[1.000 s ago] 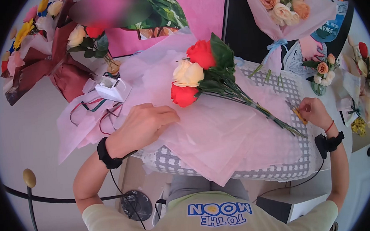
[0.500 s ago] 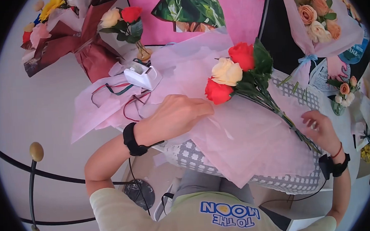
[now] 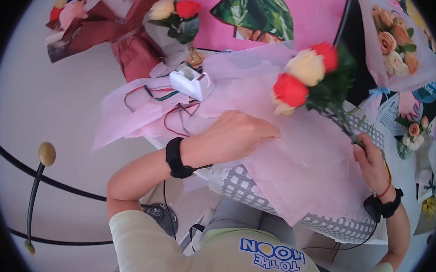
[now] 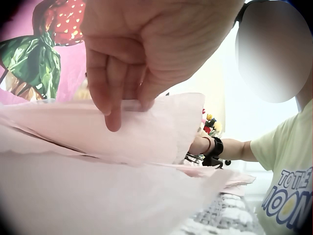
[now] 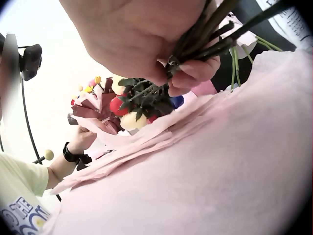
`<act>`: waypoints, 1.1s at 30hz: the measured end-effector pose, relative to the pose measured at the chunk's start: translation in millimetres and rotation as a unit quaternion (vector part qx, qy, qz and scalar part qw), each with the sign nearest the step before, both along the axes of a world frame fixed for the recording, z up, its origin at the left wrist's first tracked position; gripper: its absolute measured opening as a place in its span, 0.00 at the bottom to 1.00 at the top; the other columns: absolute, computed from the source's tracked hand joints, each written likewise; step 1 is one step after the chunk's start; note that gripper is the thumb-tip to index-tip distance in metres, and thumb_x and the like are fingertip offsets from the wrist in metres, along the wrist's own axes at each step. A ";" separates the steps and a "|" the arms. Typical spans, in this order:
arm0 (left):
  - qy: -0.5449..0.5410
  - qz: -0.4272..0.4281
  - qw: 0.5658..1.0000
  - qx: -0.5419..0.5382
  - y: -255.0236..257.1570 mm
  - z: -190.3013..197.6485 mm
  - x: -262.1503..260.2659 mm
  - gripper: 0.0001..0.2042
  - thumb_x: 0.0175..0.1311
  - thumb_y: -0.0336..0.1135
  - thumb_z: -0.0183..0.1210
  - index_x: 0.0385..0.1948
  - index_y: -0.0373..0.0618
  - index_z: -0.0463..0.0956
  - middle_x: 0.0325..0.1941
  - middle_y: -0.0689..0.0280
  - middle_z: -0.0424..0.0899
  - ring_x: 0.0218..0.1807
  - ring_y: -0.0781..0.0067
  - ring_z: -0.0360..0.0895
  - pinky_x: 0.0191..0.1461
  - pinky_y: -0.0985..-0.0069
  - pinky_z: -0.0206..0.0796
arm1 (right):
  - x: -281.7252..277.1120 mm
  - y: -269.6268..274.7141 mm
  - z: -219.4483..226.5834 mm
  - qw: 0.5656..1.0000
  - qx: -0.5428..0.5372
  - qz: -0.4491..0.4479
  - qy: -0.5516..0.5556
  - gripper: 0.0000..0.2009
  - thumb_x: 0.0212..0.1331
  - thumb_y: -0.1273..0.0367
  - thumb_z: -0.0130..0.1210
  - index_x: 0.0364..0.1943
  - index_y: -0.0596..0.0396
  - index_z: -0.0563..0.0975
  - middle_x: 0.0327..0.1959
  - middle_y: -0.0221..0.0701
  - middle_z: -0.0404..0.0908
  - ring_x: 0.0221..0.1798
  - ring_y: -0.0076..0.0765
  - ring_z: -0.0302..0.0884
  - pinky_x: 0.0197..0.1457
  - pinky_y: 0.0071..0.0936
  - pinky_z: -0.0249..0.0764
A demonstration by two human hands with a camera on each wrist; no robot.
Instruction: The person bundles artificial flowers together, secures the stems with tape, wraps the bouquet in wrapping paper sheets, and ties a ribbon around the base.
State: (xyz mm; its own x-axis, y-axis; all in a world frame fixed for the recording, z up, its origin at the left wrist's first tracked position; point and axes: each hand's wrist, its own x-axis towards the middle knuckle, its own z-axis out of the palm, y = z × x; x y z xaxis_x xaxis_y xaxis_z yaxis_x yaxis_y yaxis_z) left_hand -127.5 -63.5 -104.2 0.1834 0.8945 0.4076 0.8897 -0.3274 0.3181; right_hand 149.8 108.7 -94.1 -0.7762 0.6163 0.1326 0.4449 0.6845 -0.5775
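My left hand [image 3: 240, 135] pinches the upper layer of pink wrapping paper [image 3: 299, 176] between thumb and fingers; the left wrist view shows that sheet [image 4: 161, 132] raised over the layers below. With my right hand [image 3: 372, 165] I grip the stems of a bunch of artificial roses [image 3: 305, 68], two red and one cream facing up, with dark green leaves. The bunch is tilted over the paper, its heads toward the back. Seen from the right wrist, the dark stems [image 5: 210, 41] run through the curled fingers.
A white tape dispenser [image 3: 190, 83] and dark red and green ribbons [image 3: 164, 94] lie on the paper at the left. Behind stand a small vase of roses [image 3: 185, 34] and a maroon-wrapped bouquet [image 3: 134, 42]. A peach rose bouquet [image 3: 389, 68] is at the back right, above a small vase [image 3: 405, 148].
My right hand has left a small yellow-orange thing and taken hold of the rose stems, lifting the bunch from the paper. My left hand stays at the paper while the head view shifts.
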 end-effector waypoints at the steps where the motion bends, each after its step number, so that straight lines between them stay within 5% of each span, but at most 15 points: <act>1: -0.019 -0.032 0.999 -0.001 -1.3 -0.1 -0.2 0.11 0.49 0.26 0.53 0.36 0.47 0.73 0.37 0.64 0.78 0.32 0.65 0.76 0.31 0.73 0.67 | 0.0 -0.4 3.1 0.999 -0.009 -0.015 0.029 0.05 0.56 0.72 0.44 0.35 0.58 0.66 0.18 0.31 0.66 0.21 0.29 0.64 0.26 0.23 0.60; 2: -0.020 -0.028 0.999 0.001 -5.2 1.8 -0.7 0.11 0.49 0.26 0.53 0.36 0.47 0.73 0.37 0.64 0.78 0.32 0.65 0.76 0.31 0.73 0.67 | -1.8 -4.0 9.5 0.998 -0.022 -0.024 0.049 0.05 0.58 0.71 0.42 0.35 0.58 0.66 0.17 0.25 0.62 0.22 0.19 0.58 0.25 0.18 0.56; 4: 0.008 -0.006 1.000 -0.017 -14.9 10.3 -2.1 0.18 0.45 0.25 0.54 0.43 0.49 0.69 0.44 0.63 0.73 0.37 0.65 0.74 0.32 0.72 0.67 | -2.0 -2.8 12.2 0.997 -0.033 -0.027 0.066 0.05 0.58 0.71 0.41 0.34 0.58 0.66 0.17 0.26 0.62 0.21 0.20 0.58 0.25 0.19 0.56; 8: 0.162 0.188 0.968 0.024 -52.3 27.0 -39.4 0.25 0.36 0.26 0.58 0.44 0.46 0.66 0.45 0.62 0.70 0.43 0.60 0.71 0.41 0.69 0.65 | 1.7 -2.8 12.4 0.997 -0.060 -0.044 0.034 0.05 0.58 0.71 0.41 0.33 0.58 0.66 0.16 0.27 0.62 0.21 0.20 0.58 0.25 0.19 0.56; 13: 0.308 0.354 0.882 -0.052 -114.3 32.8 -85.3 0.24 0.33 0.25 0.58 0.41 0.41 0.67 0.44 0.60 0.71 0.46 0.62 0.69 0.47 0.67 0.60 | -2.0 4.5 -6.9 0.996 -0.090 -0.014 0.015 0.05 0.57 0.71 0.42 0.34 0.59 0.66 0.16 0.28 0.63 0.20 0.23 0.60 0.24 0.21 0.58; 15: 0.354 0.431 0.810 -0.179 -125.8 24.6 -99.9 0.17 0.34 0.25 0.56 0.34 0.41 0.71 0.36 0.61 0.75 0.41 0.63 0.71 0.42 0.69 0.61 | -4.4 5.1 -8.5 0.995 -0.095 0.004 0.008 0.06 0.57 0.71 0.43 0.34 0.59 0.66 0.16 0.29 0.64 0.20 0.25 0.61 0.25 0.23 0.59; 16: 0.354 0.432 0.810 -0.179 -130.0 20.3 -104.8 0.17 0.34 0.25 0.56 0.34 0.41 0.71 0.36 0.61 0.75 0.41 0.63 0.71 0.42 0.69 0.61 | -7.0 3.6 -6.1 0.997 -0.067 -0.001 -0.032 0.06 0.56 0.71 0.45 0.33 0.60 0.68 0.16 0.32 0.66 0.21 0.31 0.64 0.25 0.26 0.61; 18: 0.397 0.441 0.792 -0.145 -135.6 14.0 -110.9 0.04 0.36 0.23 0.52 0.17 0.43 0.70 0.21 0.65 0.75 0.32 0.66 0.73 0.35 0.71 0.61 | -11.5 1.4 3.6 0.997 -0.036 -0.003 -0.071 0.06 0.54 0.71 0.46 0.32 0.60 0.69 0.17 0.35 0.68 0.22 0.36 0.67 0.26 0.29 0.63; 20: 0.403 0.444 0.796 -0.076 -136.1 16.6 -116.5 0.04 0.37 0.22 0.52 0.16 0.43 0.71 0.20 0.65 0.75 0.30 0.67 0.73 0.34 0.72 0.61 | -14.4 -0.7 23.4 0.939 0.302 0.079 -0.143 0.06 0.50 0.71 0.50 0.28 0.59 0.72 0.20 0.40 0.71 0.26 0.45 0.70 0.28 0.35 0.65; 23: 0.400 0.443 0.802 0.017 -132.0 25.2 -121.6 0.04 0.39 0.22 0.50 0.17 0.44 0.72 0.19 0.65 0.75 0.29 0.68 0.73 0.33 0.73 0.61 | -53.1 -24.0 66.1 0.919 0.365 0.080 -0.129 0.06 0.45 0.69 0.53 0.25 0.57 0.74 0.21 0.40 0.72 0.28 0.46 0.71 0.29 0.38 0.66; 27: 0.389 0.452 0.803 0.013 -125.6 41.9 -123.1 0.07 0.43 0.23 0.49 0.23 0.43 0.76 0.23 0.65 0.78 0.29 0.68 0.73 0.34 0.73 0.60 | -138.7 -49.4 62.1 0.898 0.308 0.312 0.032 0.09 0.45 0.66 0.54 0.22 0.57 0.72 0.20 0.38 0.72 0.28 0.45 0.72 0.32 0.38 0.68; 29: 0.389 0.449 0.804 0.026 -123.9 46.6 -126.8 0.07 0.43 0.23 0.49 0.23 0.43 0.75 0.23 0.65 0.78 0.29 0.68 0.73 0.34 0.73 0.59 | -189.6 -68.9 37.2 0.887 0.280 0.356 0.086 0.08 0.46 0.69 0.52 0.23 0.60 0.72 0.23 0.42 0.73 0.30 0.47 0.73 0.33 0.38 0.69; 31: 0.392 0.444 0.805 0.036 -122.5 52.3 -129.2 0.07 0.43 0.24 0.49 0.23 0.43 0.75 0.23 0.65 0.78 0.29 0.68 0.73 0.35 0.74 0.59 | -239.1 -84.9 19.2 0.907 0.255 0.329 0.059 0.09 0.45 0.71 0.52 0.28 0.64 0.72 0.25 0.45 0.74 0.31 0.47 0.73 0.35 0.37 0.71; 33: 0.390 0.441 0.807 0.040 -120.1 58.2 -127.7 0.06 0.43 0.24 0.49 0.22 0.43 0.75 0.22 0.65 0.78 0.29 0.69 0.72 0.35 0.74 0.58 | -277.6 -88.0 -1.3 0.901 0.340 0.250 0.104 0.14 0.43 0.72 0.52 0.35 0.66 0.71 0.25 0.45 0.75 0.32 0.47 0.74 0.37 0.37 0.71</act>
State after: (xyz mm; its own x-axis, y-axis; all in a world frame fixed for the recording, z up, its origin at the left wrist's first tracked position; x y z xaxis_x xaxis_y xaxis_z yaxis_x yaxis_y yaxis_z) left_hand -255.2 -183.6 -46.0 -0.2813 0.7939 0.5391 0.7076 0.5511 -0.4423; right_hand -127.8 20.7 -95.4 -0.8488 -0.0816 0.5224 -0.0860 0.9962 0.0159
